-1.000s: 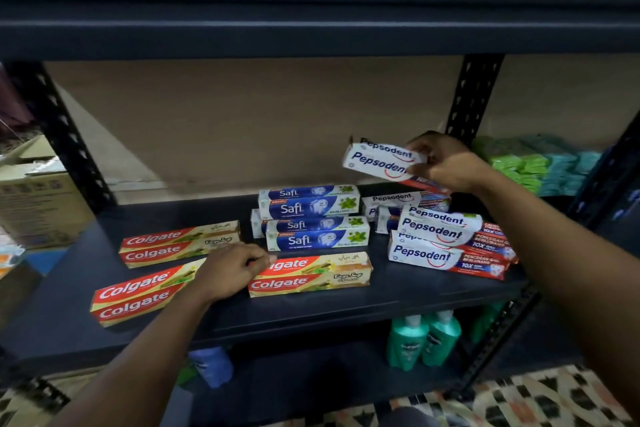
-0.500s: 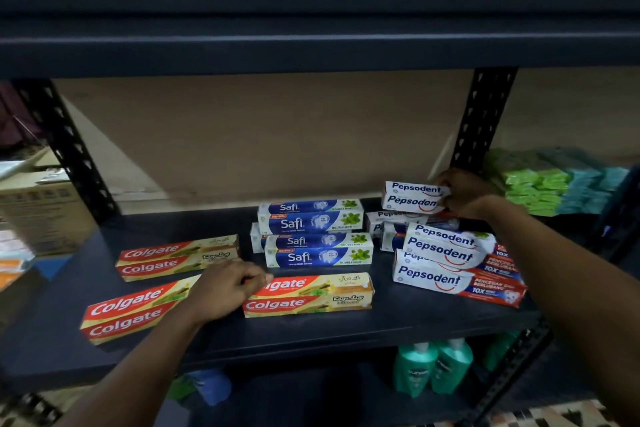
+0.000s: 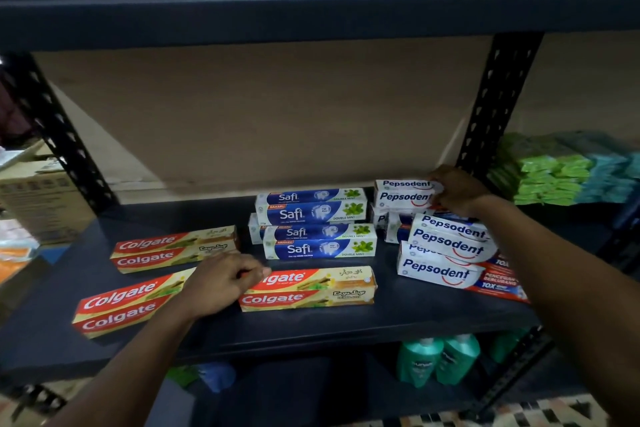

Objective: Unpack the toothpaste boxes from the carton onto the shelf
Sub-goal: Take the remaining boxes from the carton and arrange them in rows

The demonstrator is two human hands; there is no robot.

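Right hand (image 3: pixel 457 189): grasps Pepsodent box (image 3: pixel 403 196) by its right end, shelf (image 3: pixel 346 329) back right.
Box axis: left-right, running left from the grip.
Left hand (image 3: pixel 221 282): curled on Colgate box (image 3: pixel 311 289), front; hold unclear.

Glossy cardboard toothpaste boxes (image 3: pixel 319 248), matt shelf (image 3: pixel 346 326)

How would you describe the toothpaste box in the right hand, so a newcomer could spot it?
On the dark middle shelf, look to the right end, where Pepsodent boxes are piled. The held box is the rearmost and highest, near the upright post; only it has the right hand gripping it.
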